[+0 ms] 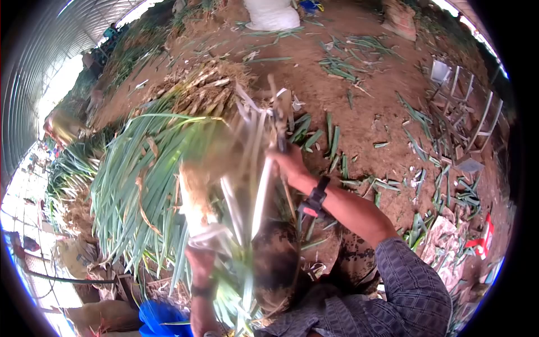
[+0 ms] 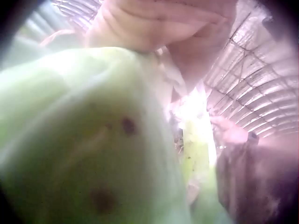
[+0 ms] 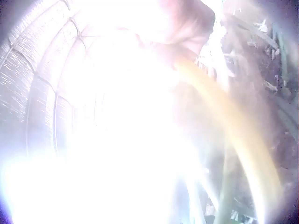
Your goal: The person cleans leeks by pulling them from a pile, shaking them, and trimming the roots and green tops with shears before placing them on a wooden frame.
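My left hand (image 1: 201, 263) grips a green onion at its white shank (image 1: 197, 222), its shaggy root end pointing up. In the left wrist view, a broad green stalk (image 2: 103, 135) runs close under the curled fingers. My right hand (image 1: 289, 163) is up beside a wooden stick, with a pale strip (image 1: 263, 196) running down from its fingers toward the left hand. In the right wrist view, a long yellowish leaf (image 3: 224, 112) trails from those curled fingers. Motion and glare blur the area between the hands.
A big heap of green onions (image 1: 146, 174) lies left of the hands, roots toward the back. An upright wooden stick (image 1: 278, 106) stands just ahead. Cut leaves litter the dirt floor (image 1: 382, 123). A metal frame (image 1: 463, 112) is at right, a white sack (image 1: 273, 14) ahead, a blue bucket (image 1: 160, 320) lower left.
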Available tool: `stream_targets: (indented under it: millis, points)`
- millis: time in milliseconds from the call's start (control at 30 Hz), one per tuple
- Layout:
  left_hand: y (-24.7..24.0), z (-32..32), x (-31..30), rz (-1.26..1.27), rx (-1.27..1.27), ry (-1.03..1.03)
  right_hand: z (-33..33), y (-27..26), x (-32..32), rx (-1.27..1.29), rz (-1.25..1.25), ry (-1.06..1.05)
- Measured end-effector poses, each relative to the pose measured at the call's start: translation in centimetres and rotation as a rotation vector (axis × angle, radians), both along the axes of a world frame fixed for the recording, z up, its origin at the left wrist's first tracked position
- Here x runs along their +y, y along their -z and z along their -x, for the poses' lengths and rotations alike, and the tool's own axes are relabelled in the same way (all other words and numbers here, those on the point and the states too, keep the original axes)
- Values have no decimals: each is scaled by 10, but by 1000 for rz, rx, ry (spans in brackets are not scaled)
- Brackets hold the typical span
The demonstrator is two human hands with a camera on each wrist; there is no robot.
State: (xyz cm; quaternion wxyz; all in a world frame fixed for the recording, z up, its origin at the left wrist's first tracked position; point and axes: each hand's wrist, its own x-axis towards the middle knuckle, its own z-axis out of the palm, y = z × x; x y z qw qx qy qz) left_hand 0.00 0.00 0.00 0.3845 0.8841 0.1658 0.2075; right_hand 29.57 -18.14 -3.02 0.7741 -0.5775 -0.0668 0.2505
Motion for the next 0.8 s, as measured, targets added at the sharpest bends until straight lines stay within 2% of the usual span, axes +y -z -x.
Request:
stream_targets:
  millis: [33, 67, 133, 167, 200, 233, 300, 333, 400, 433, 500, 533, 567, 633, 667, 700, 733, 767, 800]
  points:
    - [-16, 2, 3, 207, 253, -63, -7, -3, 6, 77, -8, 66]
    - [-12, -5, 6, 616, 24, -92, -17, -7, 12, 72, -49, 112]
    - [47, -41, 19, 766, -173, 111, -52, 6, 14, 120, 14, 74]
    - [44, -61, 18, 1312, -424, 106, -58, 0, 19, 177, 21, 51]
    - [81, -71, 53, 1596, -412, -40, -76, 49, 39, 232, -49, 27]
    - [108, -84, 54, 1496, -339, 46, -72, 49, 32, 272, 0, -37]
    - [140, -107, 50, 487, -35, 145, -67, 89, 30, 331, -75, -85]
    - [150, -107, 44, 580, -87, 137, -50, 70, 20, 267, 141, -153]
    - [159, -108, 43, 761, -148, 151, -36, 61, 15, 269, 291, -198]
    - [132, -104, 37, 767, -107, 267, -29, 68, 11, 272, 355, -257]
    - [90, -94, 15, 969, -203, 264, -15, 83, 12, 171, 297, -297]
    - [69, -97, 9, 844, -95, 235, -7, 83, 14, 221, 256, -309]
    - [73, -101, 10, 806, -59, 267, 3, 85, 13, 120, 265, -279]
    - [82, -111, 11, 727, 9, 331, 12, 84, 17, 141, 295, -239]
    - [102, -115, 25, 1121, 36, 331, 17, 103, 29, 128, 250, -154]
    - [97, -120, 20, 1386, -13, 219, 22, 86, 29, 178, 173, -131]
    - [141, -121, 54, 1477, 52, 287, 25, 86, 34, 154, 128, -103]
    - [150, -123, 61, 1384, 117, 311, 23, 97, 43, 160, 213, -141]
    - [157, -125, 68, 1288, 180, 336, 25, 90, 42, 203, 197, -151]
